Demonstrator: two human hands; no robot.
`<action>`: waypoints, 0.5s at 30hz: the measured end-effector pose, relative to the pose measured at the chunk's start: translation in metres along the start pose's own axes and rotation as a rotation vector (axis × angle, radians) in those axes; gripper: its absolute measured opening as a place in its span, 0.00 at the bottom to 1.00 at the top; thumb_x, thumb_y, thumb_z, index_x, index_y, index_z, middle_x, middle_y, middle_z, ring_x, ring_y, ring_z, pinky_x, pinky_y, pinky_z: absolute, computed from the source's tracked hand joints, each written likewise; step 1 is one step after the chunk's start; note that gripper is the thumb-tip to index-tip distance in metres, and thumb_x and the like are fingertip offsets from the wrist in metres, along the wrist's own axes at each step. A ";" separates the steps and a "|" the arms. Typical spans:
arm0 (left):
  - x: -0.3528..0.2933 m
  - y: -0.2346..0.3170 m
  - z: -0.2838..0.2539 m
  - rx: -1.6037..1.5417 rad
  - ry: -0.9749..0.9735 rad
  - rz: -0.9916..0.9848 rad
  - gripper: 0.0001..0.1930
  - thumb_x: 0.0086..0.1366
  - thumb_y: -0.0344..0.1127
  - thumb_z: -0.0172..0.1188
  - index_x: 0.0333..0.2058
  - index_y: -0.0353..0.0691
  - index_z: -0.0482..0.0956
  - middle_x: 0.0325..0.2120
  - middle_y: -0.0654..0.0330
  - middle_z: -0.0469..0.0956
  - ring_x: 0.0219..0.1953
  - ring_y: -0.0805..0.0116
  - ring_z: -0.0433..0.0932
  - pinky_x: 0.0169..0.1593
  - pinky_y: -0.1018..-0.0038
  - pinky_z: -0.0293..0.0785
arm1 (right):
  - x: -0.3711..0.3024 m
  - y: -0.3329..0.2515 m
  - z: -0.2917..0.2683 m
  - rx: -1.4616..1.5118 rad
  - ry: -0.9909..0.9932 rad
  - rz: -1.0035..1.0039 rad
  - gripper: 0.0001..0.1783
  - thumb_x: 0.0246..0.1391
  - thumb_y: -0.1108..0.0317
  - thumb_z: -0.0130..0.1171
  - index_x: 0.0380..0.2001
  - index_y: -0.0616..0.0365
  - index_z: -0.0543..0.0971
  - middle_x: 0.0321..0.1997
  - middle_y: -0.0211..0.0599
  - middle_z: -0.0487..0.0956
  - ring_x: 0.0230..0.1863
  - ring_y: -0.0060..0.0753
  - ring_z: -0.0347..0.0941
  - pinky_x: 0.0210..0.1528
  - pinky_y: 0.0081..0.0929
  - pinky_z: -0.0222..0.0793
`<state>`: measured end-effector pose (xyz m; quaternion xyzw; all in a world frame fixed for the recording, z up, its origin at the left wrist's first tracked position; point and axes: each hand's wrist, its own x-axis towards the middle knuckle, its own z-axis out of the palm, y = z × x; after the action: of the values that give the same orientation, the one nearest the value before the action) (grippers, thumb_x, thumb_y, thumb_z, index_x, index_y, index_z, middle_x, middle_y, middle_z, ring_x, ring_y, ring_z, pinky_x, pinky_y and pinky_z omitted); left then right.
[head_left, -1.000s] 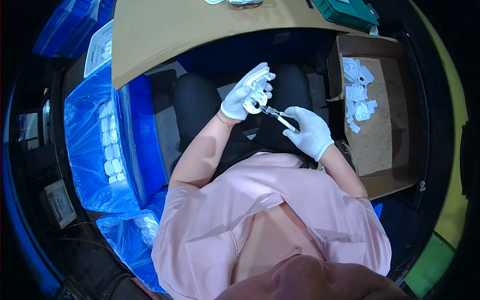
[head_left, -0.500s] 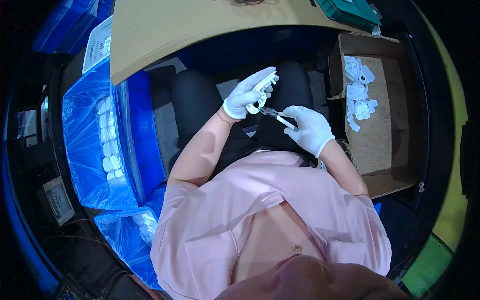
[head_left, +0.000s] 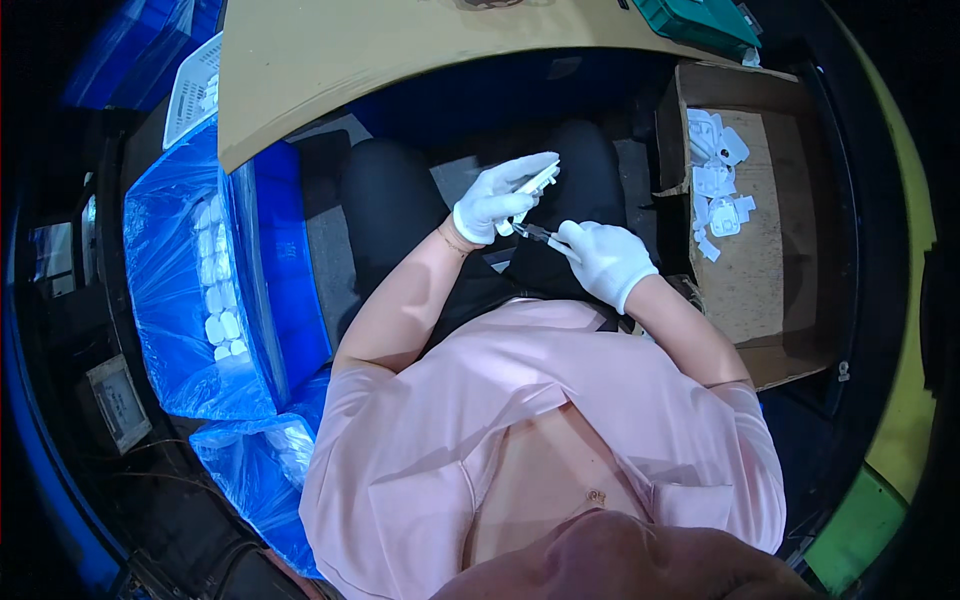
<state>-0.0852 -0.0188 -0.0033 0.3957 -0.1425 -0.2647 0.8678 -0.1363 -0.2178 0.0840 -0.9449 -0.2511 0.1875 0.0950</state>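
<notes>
The left grip [head_left: 490, 203] is closed around a white part [head_left: 541, 183], thumb on the near side and fingers along the far side, with the part's lower end reaching down toward the right grip. The right grip [head_left: 607, 263], lower and to the right, is wrapped around the handles of the pliers [head_left: 533, 232], whose dark head points up and left at that lower end; whether the tips touch it, or how far they stand apart, is too small to tell. Good work here seems to rest on a firm left hold, so that the part does not twist under the tool, with the fingertips clear of the tips. The right grip would do best to bring the head in square and press evenly, since a skewed bite could mark the white surface. Both grips are over the lap [head_left: 390, 200], below the tabletop [head_left: 400, 60], with no rest in view under the part, so forearms close to the body should help steadiness. A carton [head_left: 750, 290] with white pieces [head_left: 724, 216] stands to the right of the right grip.
</notes>
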 end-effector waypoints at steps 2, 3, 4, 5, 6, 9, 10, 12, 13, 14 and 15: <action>-0.001 0.000 0.004 -0.005 0.009 -0.013 0.42 0.49 0.40 0.65 0.63 0.33 0.60 0.54 0.54 0.70 0.47 0.74 0.73 0.54 0.77 0.68 | 0.002 0.004 0.003 0.011 -0.009 -0.009 0.08 0.58 0.63 0.49 0.34 0.54 0.71 0.27 0.48 0.77 0.29 0.55 0.76 0.33 0.47 0.71; -0.001 0.001 0.005 0.021 0.016 -0.016 0.42 0.49 0.39 0.65 0.63 0.33 0.61 0.54 0.55 0.71 0.46 0.74 0.72 0.54 0.78 0.67 | 0.004 0.006 0.004 0.021 -0.019 -0.018 0.08 0.58 0.62 0.49 0.33 0.54 0.71 0.26 0.48 0.77 0.29 0.55 0.76 0.32 0.48 0.70; -0.001 0.002 0.007 0.048 0.024 -0.019 0.41 0.49 0.38 0.64 0.62 0.33 0.61 0.53 0.56 0.71 0.45 0.75 0.72 0.53 0.79 0.67 | 0.006 0.008 0.006 0.022 -0.017 -0.019 0.08 0.58 0.62 0.49 0.33 0.54 0.71 0.26 0.48 0.77 0.29 0.55 0.76 0.32 0.48 0.70; -0.001 0.002 0.007 0.049 0.024 -0.019 0.41 0.49 0.38 0.64 0.62 0.33 0.61 0.53 0.56 0.71 0.45 0.75 0.72 0.53 0.79 0.67 | 0.008 0.011 0.007 0.026 -0.044 -0.026 0.09 0.58 0.62 0.49 0.33 0.55 0.71 0.26 0.48 0.78 0.29 0.55 0.76 0.32 0.48 0.70; 0.000 0.001 0.007 0.057 0.040 -0.039 0.40 0.50 0.38 0.64 0.62 0.33 0.61 0.52 0.56 0.71 0.44 0.75 0.72 0.52 0.80 0.67 | 0.009 0.013 0.008 0.030 -0.071 -0.032 0.09 0.59 0.61 0.49 0.33 0.55 0.71 0.26 0.49 0.78 0.30 0.55 0.76 0.32 0.48 0.70; 0.001 0.001 0.007 0.080 0.079 -0.058 0.40 0.50 0.37 0.63 0.62 0.34 0.62 0.51 0.57 0.71 0.43 0.76 0.72 0.50 0.80 0.67 | 0.014 0.015 0.004 0.037 -0.108 -0.050 0.10 0.60 0.61 0.48 0.33 0.55 0.72 0.27 0.50 0.78 0.30 0.56 0.76 0.34 0.47 0.70; 0.002 0.002 0.008 0.095 0.098 -0.054 0.39 0.50 0.37 0.63 0.62 0.34 0.62 0.51 0.57 0.71 0.43 0.76 0.72 0.49 0.81 0.68 | 0.016 0.016 0.003 0.038 -0.105 -0.049 0.10 0.60 0.61 0.48 0.33 0.55 0.72 0.27 0.50 0.78 0.30 0.56 0.76 0.34 0.47 0.70; 0.003 0.000 0.007 0.076 0.096 -0.054 0.39 0.51 0.37 0.62 0.62 0.34 0.62 0.51 0.57 0.71 0.43 0.76 0.72 0.49 0.81 0.68 | 0.019 0.017 0.002 0.045 -0.168 -0.021 0.10 0.60 0.61 0.47 0.33 0.55 0.72 0.27 0.49 0.79 0.32 0.55 0.76 0.35 0.46 0.71; 0.003 0.000 0.005 0.055 0.098 -0.054 0.38 0.51 0.37 0.62 0.62 0.34 0.62 0.51 0.57 0.71 0.42 0.76 0.72 0.49 0.81 0.68 | 0.020 0.015 0.001 0.046 -0.165 -0.022 0.10 0.60 0.61 0.47 0.33 0.55 0.72 0.27 0.49 0.79 0.32 0.55 0.76 0.35 0.46 0.71; 0.002 -0.002 0.003 0.058 0.098 -0.055 0.38 0.51 0.37 0.62 0.62 0.34 0.62 0.51 0.57 0.71 0.42 0.76 0.72 0.49 0.81 0.68 | 0.020 0.014 -0.001 0.044 -0.179 -0.002 0.09 0.59 0.61 0.49 0.33 0.54 0.73 0.28 0.49 0.79 0.33 0.55 0.77 0.36 0.45 0.72; 0.002 -0.004 0.000 0.067 0.076 -0.067 0.38 0.52 0.37 0.61 0.63 0.34 0.61 0.51 0.56 0.71 0.43 0.75 0.72 0.49 0.80 0.69 | 0.020 0.013 -0.002 0.042 -0.192 0.018 0.09 0.58 0.61 0.51 0.33 0.54 0.74 0.29 0.49 0.80 0.33 0.54 0.77 0.37 0.43 0.72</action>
<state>-0.0849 -0.0219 -0.0062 0.4387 -0.1049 -0.2734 0.8496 -0.1134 -0.2190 0.0761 -0.9225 -0.2465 0.2835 0.0887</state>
